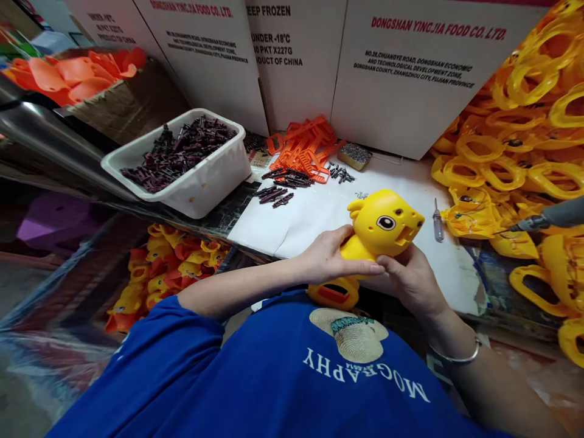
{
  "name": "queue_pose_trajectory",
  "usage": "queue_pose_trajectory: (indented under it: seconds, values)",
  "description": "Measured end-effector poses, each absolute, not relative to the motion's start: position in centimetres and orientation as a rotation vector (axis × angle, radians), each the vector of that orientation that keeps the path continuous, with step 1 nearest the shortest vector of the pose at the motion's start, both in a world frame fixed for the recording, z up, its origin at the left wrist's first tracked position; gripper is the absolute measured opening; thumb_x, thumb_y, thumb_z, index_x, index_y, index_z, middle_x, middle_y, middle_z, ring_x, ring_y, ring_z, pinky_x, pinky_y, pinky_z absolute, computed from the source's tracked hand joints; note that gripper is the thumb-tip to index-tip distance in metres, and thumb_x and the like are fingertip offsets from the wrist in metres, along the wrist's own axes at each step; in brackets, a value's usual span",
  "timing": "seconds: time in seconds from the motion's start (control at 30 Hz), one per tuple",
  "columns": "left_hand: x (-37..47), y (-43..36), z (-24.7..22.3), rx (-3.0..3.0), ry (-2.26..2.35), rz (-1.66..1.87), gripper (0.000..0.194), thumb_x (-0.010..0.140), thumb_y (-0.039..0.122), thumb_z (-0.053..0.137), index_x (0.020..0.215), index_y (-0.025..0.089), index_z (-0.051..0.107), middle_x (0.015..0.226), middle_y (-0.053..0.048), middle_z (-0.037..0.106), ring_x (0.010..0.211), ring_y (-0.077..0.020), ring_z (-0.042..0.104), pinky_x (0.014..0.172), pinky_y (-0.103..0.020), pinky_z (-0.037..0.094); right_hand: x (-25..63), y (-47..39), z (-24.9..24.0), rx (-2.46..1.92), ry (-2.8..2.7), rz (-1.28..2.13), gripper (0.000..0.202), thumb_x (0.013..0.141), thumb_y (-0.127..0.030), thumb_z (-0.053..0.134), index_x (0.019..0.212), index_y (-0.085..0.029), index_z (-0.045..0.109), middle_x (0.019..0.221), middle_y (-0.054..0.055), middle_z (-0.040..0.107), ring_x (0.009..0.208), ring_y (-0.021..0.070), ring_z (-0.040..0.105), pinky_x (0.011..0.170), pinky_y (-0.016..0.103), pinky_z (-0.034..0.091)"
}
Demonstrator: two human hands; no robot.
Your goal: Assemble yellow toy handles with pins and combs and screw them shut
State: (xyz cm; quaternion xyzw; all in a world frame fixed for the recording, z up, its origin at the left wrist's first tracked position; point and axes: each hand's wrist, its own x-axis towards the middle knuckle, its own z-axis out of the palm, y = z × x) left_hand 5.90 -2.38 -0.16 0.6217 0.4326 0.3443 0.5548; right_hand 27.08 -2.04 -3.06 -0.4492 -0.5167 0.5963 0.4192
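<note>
Both my hands hold a yellow plastic duck toy point(381, 222) close to my body, over the near edge of the white work surface. The duck's head faces right, with a printed eye on its side and a rectangular opening at the beak. My left hand point(331, 258) wraps round the duck's neck from the left, thumb lying across the front. My right hand point(410, 277) grips it from the right, below the beak, its fingers partly hidden behind the toy. The duck's rounded lower part rests near my shirt.
Dark small parts fill a white bin point(205, 182). Orange plastic pieces point(303, 149) and a box of screws point(354, 156) lie at the back. A screwdriver point(438, 222), a power driver point(554, 216) and piled yellow shells point(495, 149) are right. Finished-looking ducks point(159, 274) sit lower left.
</note>
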Motion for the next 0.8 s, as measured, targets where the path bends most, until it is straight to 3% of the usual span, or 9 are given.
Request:
queue_pose_trajectory:
  seconds: [0.2, 0.47, 0.63, 0.7, 0.8]
  values:
    - [5.7, -2.3, -1.0, 1.367, 0.874, 0.768, 0.071, 0.077, 0.053, 0.084, 0.128, 0.010, 0.062, 0.125, -0.019, 0.073, 0.112, -0.0331, 0.068, 0.096, -0.046, 0.056, 26.3, -1.9, -2.3, -1.144, -1.313, 1.482, 0.061, 0.067, -0.048, 0.095, 0.116, -0.025, 0.066, 0.127, 0.009, 0.077, 0.119, 0.0312, 0.072, 0.104, 0.045, 0.060]
    - [5.4, -1.4, -1.6, 1.353, 0.890, 0.690, 0.073, 0.076, 0.056, 0.085, 0.128, 0.011, 0.063, 0.125, -0.018, 0.072, 0.115, -0.0344, 0.068, 0.098, -0.048, 0.055, 26.5, -1.4, -3.2, -1.126, -1.295, 1.552, 0.058, 0.074, -0.048, 0.090, 0.122, -0.025, 0.064, 0.132, 0.008, 0.075, 0.122, 0.0300, 0.071, 0.106, 0.043, 0.059]
    - [4.2, -0.4, -0.2, 1.244, 0.906, 0.811, 0.094, 0.066, 0.057, 0.092, 0.140, 0.016, 0.052, 0.137, -0.019, 0.064, 0.122, -0.0327, 0.064, 0.099, -0.045, 0.055, 26.6, -1.5, -2.6, -1.150, -1.340, 1.528, 0.061, 0.067, -0.047, 0.094, 0.115, -0.024, 0.065, 0.125, 0.009, 0.078, 0.116, 0.0308, 0.074, 0.098, 0.043, 0.063]
    - [3.8, 0.1, 1.1, 1.213, 0.869, 0.895, 0.096, 0.061, 0.056, 0.094, 0.140, 0.017, 0.053, 0.132, -0.016, 0.066, 0.120, -0.0302, 0.065, 0.099, -0.042, 0.054, 26.2, -1.9, -1.9, -1.144, -1.388, 1.519, 0.060, 0.067, -0.046, 0.094, 0.114, -0.024, 0.065, 0.121, 0.009, 0.079, 0.111, 0.0307, 0.075, 0.095, 0.043, 0.064]
    - [3.5, 0.3, 3.5, 1.253, 0.844, 0.875, 0.085, 0.063, 0.049, 0.094, 0.134, 0.016, 0.060, 0.117, -0.010, 0.072, 0.107, -0.0255, 0.068, 0.095, -0.037, 0.054, 25.6, -2.6, -0.8, -1.119, -1.506, 1.487, 0.057, 0.069, -0.042, 0.092, 0.117, -0.024, 0.065, 0.115, 0.007, 0.080, 0.104, 0.0284, 0.077, 0.092, 0.042, 0.065]
